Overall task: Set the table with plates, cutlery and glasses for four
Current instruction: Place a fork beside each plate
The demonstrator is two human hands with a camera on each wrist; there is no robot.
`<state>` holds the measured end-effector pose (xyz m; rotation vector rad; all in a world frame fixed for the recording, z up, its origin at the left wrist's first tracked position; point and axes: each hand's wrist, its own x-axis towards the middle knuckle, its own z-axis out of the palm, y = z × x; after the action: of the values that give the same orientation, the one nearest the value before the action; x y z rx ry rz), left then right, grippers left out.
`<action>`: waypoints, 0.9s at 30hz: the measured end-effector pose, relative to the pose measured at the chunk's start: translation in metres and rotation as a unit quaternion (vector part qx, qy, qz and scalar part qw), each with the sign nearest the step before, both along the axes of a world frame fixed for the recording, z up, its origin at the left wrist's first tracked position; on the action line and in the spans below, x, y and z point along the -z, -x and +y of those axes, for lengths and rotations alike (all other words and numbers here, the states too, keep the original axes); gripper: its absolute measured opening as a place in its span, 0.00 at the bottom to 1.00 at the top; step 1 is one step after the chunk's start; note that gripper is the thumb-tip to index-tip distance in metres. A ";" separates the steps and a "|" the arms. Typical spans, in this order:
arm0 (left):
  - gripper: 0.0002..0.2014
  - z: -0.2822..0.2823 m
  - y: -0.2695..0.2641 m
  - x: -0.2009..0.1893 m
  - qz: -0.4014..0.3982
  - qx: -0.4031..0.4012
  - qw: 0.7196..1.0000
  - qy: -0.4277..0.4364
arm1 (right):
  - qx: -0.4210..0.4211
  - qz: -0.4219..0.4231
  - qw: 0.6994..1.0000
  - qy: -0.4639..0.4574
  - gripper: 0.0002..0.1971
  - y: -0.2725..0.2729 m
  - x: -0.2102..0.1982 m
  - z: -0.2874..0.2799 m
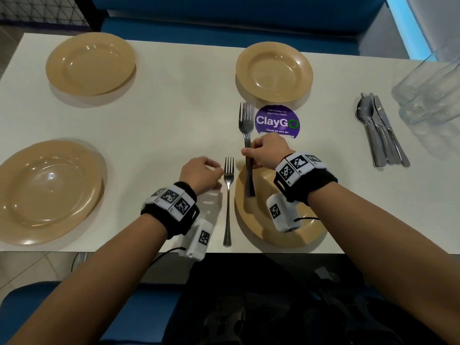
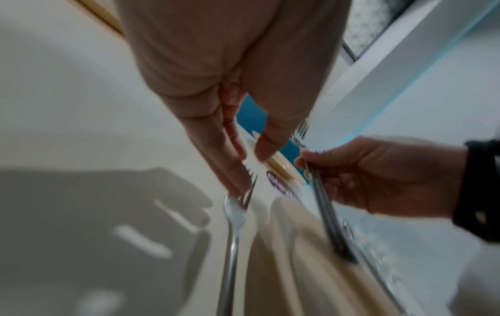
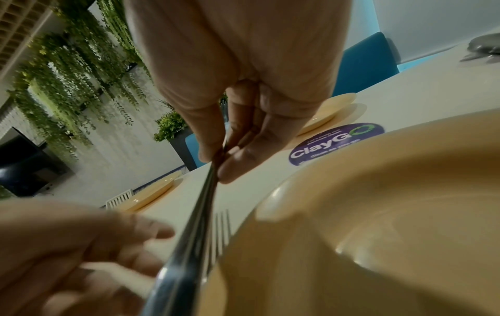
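Four tan plates sit on the white table (image 1: 174, 115): far left (image 1: 90, 63), far right (image 1: 273, 72), near left (image 1: 49, 192) and near right (image 1: 251, 220). One fork (image 1: 228, 200) lies on the table just left of the near right plate (image 3: 378, 213), tines pointing away. My left hand (image 1: 216, 173) hovers at its tines with thumb and fingers apart (image 2: 251, 171), holding nothing. My right hand (image 1: 249, 155) pinches a bundle of forks (image 1: 247, 125) by the handles (image 3: 194, 224) above the near right plate.
Spoons and knives (image 1: 380, 130) lie in a pile at the right. Clear glasses (image 1: 428, 90) stand beyond them at the table's right edge. A purple round sticker (image 1: 277, 122) is on the table between the two right plates. Blue seats line the far side.
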<state>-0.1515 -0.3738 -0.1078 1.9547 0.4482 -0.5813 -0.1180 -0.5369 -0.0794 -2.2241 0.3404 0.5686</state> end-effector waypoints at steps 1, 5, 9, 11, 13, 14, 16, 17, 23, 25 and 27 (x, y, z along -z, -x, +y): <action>0.06 0.003 -0.008 -0.004 -0.013 -0.028 0.999 0.036 | -0.001 0.001 1.000 -0.017 0.08 -0.002 -0.001 0.008; 0.12 0.022 -0.031 -0.022 -0.028 -0.072 0.984 0.162 | -0.029 -0.012 0.998 -0.059 0.10 -0.013 -0.008 0.052; 0.09 0.065 -0.045 -0.027 -0.037 -0.061 0.978 0.197 | -0.070 -0.020 0.996 -0.060 0.06 -0.031 -0.015 0.108; 0.08 0.099 -0.054 -0.030 -0.051 -0.072 0.975 0.206 | -0.079 -0.027 0.995 -0.062 0.06 -0.040 -0.018 0.140; 0.07 0.141 -0.064 -0.032 -0.066 -0.088 0.971 0.212 | -0.079 -0.039 0.994 -0.072 0.10 -0.052 -0.022 0.177; 0.08 0.164 -0.068 -0.034 -0.071 -0.093 0.972 0.204 | -0.072 -0.044 0.993 -0.077 0.11 -0.058 -0.023 0.197; 0.09 0.214 -0.076 -0.037 -0.075 -0.089 0.979 0.171 | -0.048 -0.055 0.993 -0.089 0.11 -0.069 -0.026 0.239; 0.10 0.240 -0.078 -0.038 -0.075 -0.088 0.982 0.151 | -0.040 -0.055 0.993 -0.095 0.10 -0.072 -0.026 0.260; 0.08 0.383 -0.071 -0.035 -0.058 -0.088 0.993 0.054 | -0.023 -0.047 0.993 -0.107 0.04 -0.070 -0.020 0.357; 0.08 0.422 -0.068 -0.027 -0.044 -0.096 0.994 0.015 | -0.006 -0.038 0.992 -0.118 0.04 -0.069 -0.016 0.379; 0.07 0.451 -0.062 -0.018 -0.029 -0.104 0.994 -0.019 | -0.004 -0.028 0.992 -0.126 0.06 -0.067 -0.011 0.395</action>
<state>-0.0891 0.0771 -0.0898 1.9263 0.6208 -0.3853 -0.0507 -0.1419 -0.0681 -1.9941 0.2175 0.5224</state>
